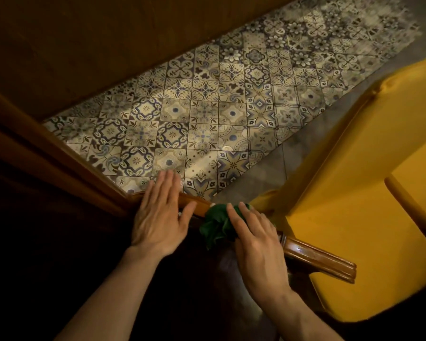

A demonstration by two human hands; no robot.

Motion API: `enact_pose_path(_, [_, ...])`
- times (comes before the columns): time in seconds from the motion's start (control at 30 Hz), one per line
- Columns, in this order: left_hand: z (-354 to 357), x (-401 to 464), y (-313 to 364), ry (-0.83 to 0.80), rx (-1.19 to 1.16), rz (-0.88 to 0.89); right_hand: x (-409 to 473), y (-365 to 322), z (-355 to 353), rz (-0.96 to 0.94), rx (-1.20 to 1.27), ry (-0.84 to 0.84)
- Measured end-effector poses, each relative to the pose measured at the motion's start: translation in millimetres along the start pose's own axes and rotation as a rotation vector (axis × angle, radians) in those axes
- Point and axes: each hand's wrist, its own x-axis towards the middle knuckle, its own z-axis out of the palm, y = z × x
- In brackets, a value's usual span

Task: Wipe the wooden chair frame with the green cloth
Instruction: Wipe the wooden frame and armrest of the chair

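A polished wooden chair frame (315, 257) runs from the lower middle to the right, ending in a grooved arm tip. The crumpled green cloth (214, 222) lies on the wood near the frame's corner. My right hand (256, 244) presses on the cloth from above, fingers stretched over it. My left hand (160, 215) rests flat on the wooden rail to the left of the cloth, fingers straight and together, holding nothing.
Yellow seat cushions (359, 200) fill the right side. A patterned tiled floor (207, 114) lies beyond the chair, with grey floor beside it. Dark wooden furniture (47, 148) borders the left and top. The lower area is in deep shadow.
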Motion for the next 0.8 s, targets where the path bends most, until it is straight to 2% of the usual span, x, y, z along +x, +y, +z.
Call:
enact_pose_path(0.4, [19, 0, -18, 0.069, -0.093, 0.05, 80, -52, 23, -0.077, 0.019, -0.143])
enact_pose_path(0.6, [21, 4, -17, 0.052, -0.122, 0.045, 76, -38, 18, -0.14, 0.028, -0.151])
enact_pose_path(0.8, [21, 5, -16, 0.049, -0.149, 0.032, 66, -21, 8, -0.132, -0.07, -0.183])
